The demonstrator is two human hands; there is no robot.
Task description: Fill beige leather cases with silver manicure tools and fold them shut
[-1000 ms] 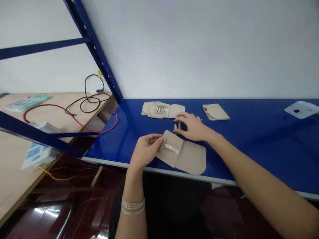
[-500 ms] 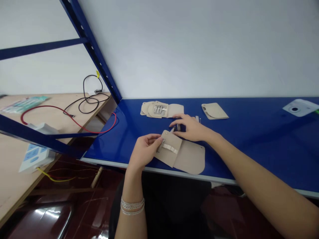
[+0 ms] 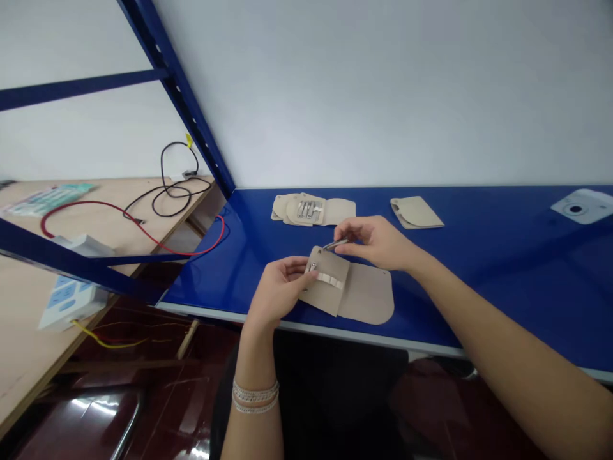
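Observation:
My left hand (image 3: 283, 287) grips the left edge of an open beige manicure case (image 3: 325, 297), thumb on top. A small metal tool (image 3: 313, 266) sits in the case by that thumb, and a white elastic strip of loops (image 3: 330, 280) runs across the panel. The case's rounded flap (image 3: 368, 294) lies spread to the right. Between the thumb and fingers of my right hand (image 3: 371, 239) is a slim silver nail clipper (image 3: 335, 244), held just above the case's upper edge. Part of the clipper is hidden by the fingers.
Several beige cases (image 3: 292, 209) overlap at the back of the blue table (image 3: 479, 275), one showing metal tools (image 3: 309, 209). A folded beige case (image 3: 416, 212) lies further right. At the far right is a white device (image 3: 582, 206). A blue metal frame (image 3: 191, 108) stands left, beside cables (image 3: 172, 198).
My right hand has picked up the nail clipper from the table behind the case and brought it over the case's upper edge. My left hand still holds the case.

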